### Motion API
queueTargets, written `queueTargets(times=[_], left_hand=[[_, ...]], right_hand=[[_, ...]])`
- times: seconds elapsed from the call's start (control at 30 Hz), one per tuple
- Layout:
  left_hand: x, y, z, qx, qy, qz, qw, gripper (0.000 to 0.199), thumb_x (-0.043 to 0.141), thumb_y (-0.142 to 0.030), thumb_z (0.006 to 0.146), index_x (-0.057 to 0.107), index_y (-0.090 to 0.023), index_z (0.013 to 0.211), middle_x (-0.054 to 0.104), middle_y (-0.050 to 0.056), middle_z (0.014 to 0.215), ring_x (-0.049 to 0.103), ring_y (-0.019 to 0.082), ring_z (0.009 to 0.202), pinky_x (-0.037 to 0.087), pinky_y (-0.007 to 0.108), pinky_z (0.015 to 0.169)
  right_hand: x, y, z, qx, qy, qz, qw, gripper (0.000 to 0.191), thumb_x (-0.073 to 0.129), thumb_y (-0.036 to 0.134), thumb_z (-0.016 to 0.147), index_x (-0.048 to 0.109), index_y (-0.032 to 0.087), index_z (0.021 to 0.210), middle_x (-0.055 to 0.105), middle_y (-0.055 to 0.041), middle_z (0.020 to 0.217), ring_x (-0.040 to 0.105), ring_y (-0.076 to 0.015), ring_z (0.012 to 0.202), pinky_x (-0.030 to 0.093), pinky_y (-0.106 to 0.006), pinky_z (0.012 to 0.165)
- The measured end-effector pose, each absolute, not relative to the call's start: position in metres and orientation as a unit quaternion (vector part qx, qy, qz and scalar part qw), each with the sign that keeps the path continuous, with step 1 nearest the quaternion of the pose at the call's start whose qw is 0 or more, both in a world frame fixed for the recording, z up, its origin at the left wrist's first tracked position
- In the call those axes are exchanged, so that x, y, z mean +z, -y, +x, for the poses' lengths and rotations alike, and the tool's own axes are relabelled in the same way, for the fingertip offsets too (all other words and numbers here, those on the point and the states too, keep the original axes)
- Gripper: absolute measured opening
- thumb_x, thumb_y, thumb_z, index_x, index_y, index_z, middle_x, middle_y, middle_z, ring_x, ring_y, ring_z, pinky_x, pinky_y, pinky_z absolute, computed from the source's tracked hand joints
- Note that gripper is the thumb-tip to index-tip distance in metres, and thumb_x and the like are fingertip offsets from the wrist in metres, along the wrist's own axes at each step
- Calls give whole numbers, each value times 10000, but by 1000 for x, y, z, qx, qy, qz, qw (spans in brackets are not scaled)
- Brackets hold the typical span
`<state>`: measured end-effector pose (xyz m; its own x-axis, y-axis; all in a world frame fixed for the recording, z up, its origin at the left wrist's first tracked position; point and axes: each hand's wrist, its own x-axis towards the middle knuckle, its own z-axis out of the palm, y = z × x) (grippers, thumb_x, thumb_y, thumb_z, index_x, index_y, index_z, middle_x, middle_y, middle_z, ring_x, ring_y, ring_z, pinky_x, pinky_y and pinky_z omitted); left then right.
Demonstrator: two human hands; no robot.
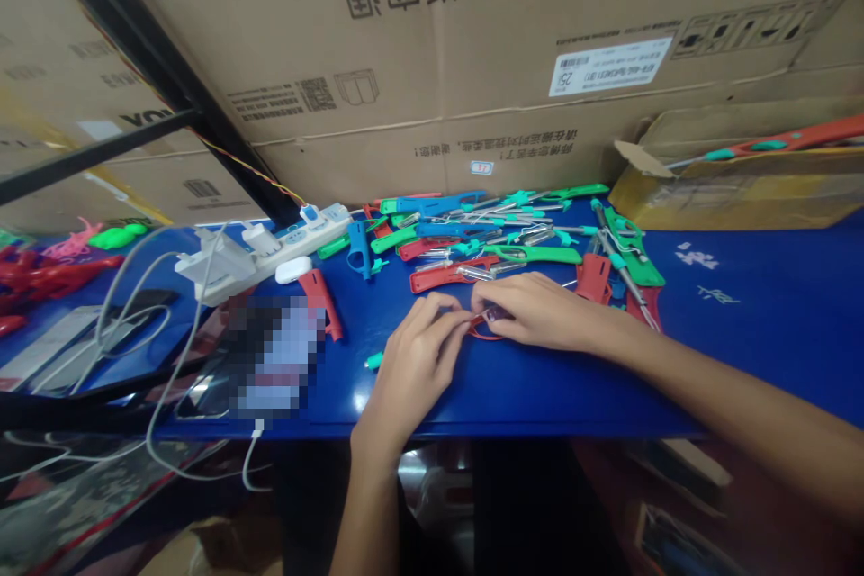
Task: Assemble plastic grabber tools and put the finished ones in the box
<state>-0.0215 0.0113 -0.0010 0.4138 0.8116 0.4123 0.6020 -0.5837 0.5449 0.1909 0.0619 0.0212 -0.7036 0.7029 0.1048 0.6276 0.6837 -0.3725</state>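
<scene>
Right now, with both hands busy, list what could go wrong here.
A red piece at the fingertips of the left hand and right hand might slip. The right hand could nudge the pile of parts behind it. A white cable hangs off the blue table; a snag could drag the phone.

We see both bare forearms converging on two hands that nearly meet at the fingertips. The left forearm (374,490) rises steeply from the lower edge, and the left hand (419,346) is turned back-upward, its fingers bent toward the right. The right forearm (702,387) slants in from the right edge; the right hand (533,310) lies lower-arm-aligned, knuckles up, fingers curled inward. We cannot discern how tightly either set of fingertips closes.
</scene>
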Motion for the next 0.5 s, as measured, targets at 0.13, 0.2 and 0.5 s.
queueTargets(times=[0.13,0.2,0.5], left_hand=[[-3,-13,-22,333,-425,825,169,206,489,-247,1041,673,-230,1132,691,44,1131,610,201,1050,484,372,955],[-3,-14,-22,329,-426,825,172,199,496,-246,1040,674,-226,1127,710,33,1115,609,199,1014,481,374,941],[-3,-12,-23,316,-446,818,179,178,519,-248,1029,683,-240,1100,725,13,1064,581,196,964,480,339,853]], right_hand=[[19,-64,190,148,910,-362,136,125,539,156,887,592,216,983,709,-19,964,616,-179,817,362,-282,682],[18,-64,190,145,910,-361,139,126,542,158,897,598,216,994,712,-23,980,625,-185,840,372,-285,698],[13,-65,190,169,907,-365,128,161,544,162,911,623,215,1041,710,-38,1045,638,-205,914,420,-319,765]])
